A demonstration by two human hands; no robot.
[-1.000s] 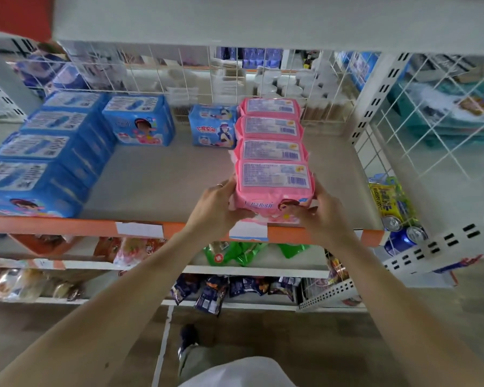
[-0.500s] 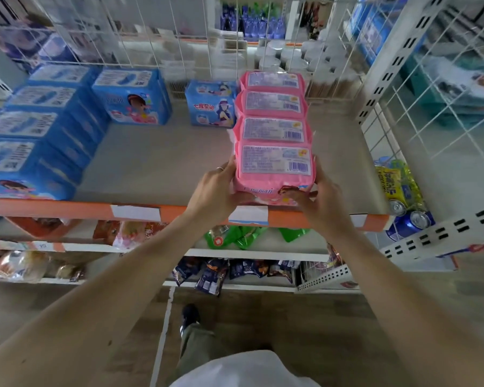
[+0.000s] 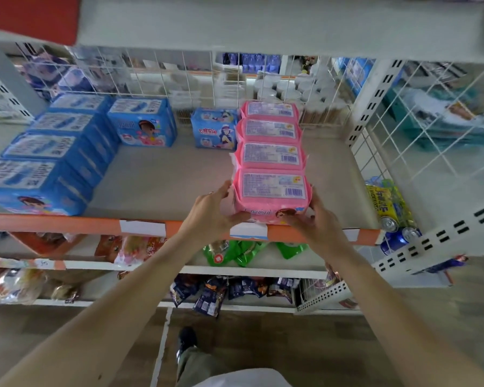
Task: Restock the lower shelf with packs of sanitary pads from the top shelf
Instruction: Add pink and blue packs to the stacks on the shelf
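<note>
Both hands have stayed clamped on the nearest pink pack (image 3: 273,196), while the view has tilted up so the underside of the upper shelf (image 3: 263,26) shows again. Left hand (image 3: 211,212) grips its left side, right hand (image 3: 317,219) its right, at the orange front edge of the lower shelf (image 3: 162,182). Behind it, three more pink packs (image 3: 270,132) line up toward the wire back. Blue packs (image 3: 48,157) sit well apart at the left.

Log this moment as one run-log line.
phase: placing | left hand: holding front pink pack | right hand: same pack | row: four deep
</note>
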